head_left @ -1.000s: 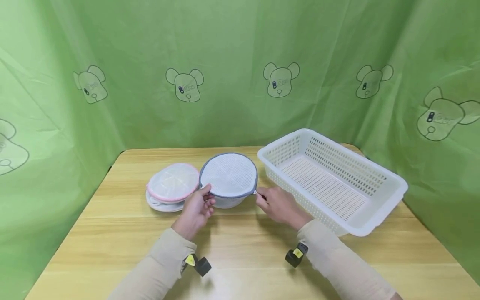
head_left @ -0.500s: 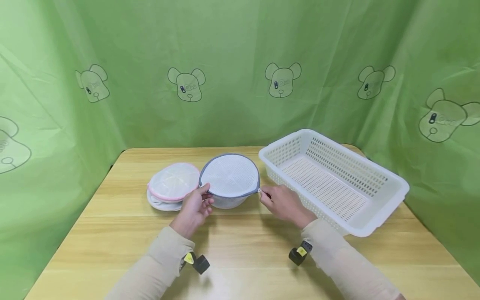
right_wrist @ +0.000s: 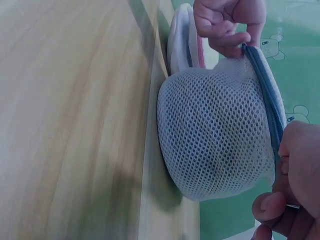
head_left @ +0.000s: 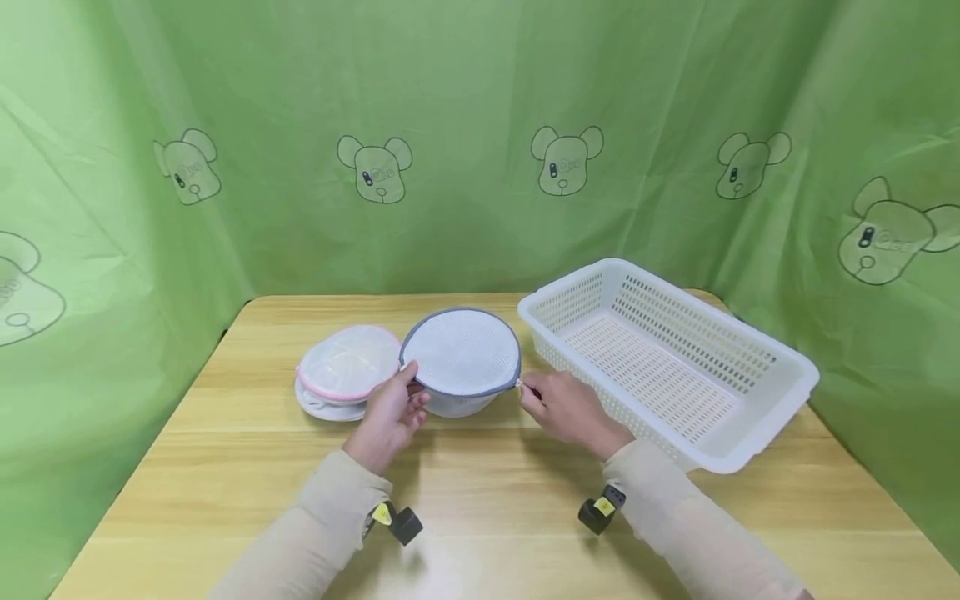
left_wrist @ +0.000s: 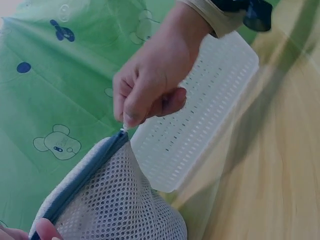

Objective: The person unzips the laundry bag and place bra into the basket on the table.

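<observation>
A white mesh laundry bag [head_left: 461, 350] with a grey-blue zipper band stands at the middle of the table. At its near left rim my left hand [head_left: 386, 421] pinches the band between thumb and fingers. My right hand [head_left: 566, 408] pinches the small pale zipper pull [left_wrist: 124, 130] at the right end; the fingers partly cover it. In the right wrist view the blue zipper [right_wrist: 270, 95] runs between both hands along the top edge, its teeth together. The bag's mesh side [right_wrist: 215, 130] bulges, round and full-shaped. Whether anything is inside cannot be made out.
Left of it lies a flattened mesh bag with pink trim [head_left: 348, 362], on top of another white one [head_left: 330, 411]. A white perforated plastic basket [head_left: 765, 417] stands at the right, close to my right hand. Green curtains [head_left: 465, 233] enclose the wooden table [head_left: 480, 517].
My right hand has shifted slightly to the right with the zipper pull, drawing the bag's right edge a little that way. The left hand keeps its pinch in nearly the same spot.
</observation>
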{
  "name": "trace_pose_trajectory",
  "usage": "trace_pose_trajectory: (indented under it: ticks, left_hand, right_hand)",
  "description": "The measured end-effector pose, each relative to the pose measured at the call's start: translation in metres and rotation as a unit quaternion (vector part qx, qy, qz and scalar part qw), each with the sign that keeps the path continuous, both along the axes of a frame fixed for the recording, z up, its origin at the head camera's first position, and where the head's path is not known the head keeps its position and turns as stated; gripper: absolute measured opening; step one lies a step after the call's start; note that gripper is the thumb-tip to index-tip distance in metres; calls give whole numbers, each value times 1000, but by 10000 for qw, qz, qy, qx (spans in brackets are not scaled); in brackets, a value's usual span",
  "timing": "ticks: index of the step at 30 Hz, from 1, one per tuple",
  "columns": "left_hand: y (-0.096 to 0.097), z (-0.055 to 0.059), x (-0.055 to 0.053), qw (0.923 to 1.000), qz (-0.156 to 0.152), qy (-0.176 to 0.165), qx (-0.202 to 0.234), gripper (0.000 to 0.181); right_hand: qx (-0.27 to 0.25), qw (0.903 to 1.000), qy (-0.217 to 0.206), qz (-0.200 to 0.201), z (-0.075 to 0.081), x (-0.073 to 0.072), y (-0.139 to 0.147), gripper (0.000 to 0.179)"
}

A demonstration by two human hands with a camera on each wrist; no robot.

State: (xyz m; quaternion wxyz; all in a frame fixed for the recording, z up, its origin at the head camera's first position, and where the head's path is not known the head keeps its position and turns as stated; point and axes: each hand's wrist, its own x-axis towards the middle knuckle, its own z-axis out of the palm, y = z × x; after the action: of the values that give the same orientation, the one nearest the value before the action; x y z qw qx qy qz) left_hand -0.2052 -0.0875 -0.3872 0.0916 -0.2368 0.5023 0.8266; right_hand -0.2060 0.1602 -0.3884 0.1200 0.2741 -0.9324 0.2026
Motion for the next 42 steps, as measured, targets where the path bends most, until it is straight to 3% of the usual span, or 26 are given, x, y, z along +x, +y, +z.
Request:
trace_pose_trajectory:
  ticks: [7, 15, 22, 25, 35, 42]
  left_hand:
    - [9, -3, 3, 9996, -274, 87, 16, 35]
    - [27, -12, 12, 9946, -1009, 176, -170, 55]
    - [39, -15, 22, 9786, -2043, 167, -198, 67]
    - [43, -14, 25, 9718, -2340, 237, -167, 70]
    - [57, -11, 29, 9728, -2292, 289, -177, 60]
    - [62, -10, 27, 9722, -2325, 238, -136, 50]
  right_hand:
    - [-53, 9998, -139, -89, 0, 2, -3, 30]
    - [-91, 9997, -197, -138, 1, 3, -6, 30]
    - [-203, 9996, -205, -36, 2, 5, -7, 33]
    - [-263, 9993, -249, 102, 3, 7, -9, 32]
    - [-118, 9988, 150, 460, 0, 15, -18, 33]
    - [-262, 9982, 57, 542, -2, 21, -26, 35]
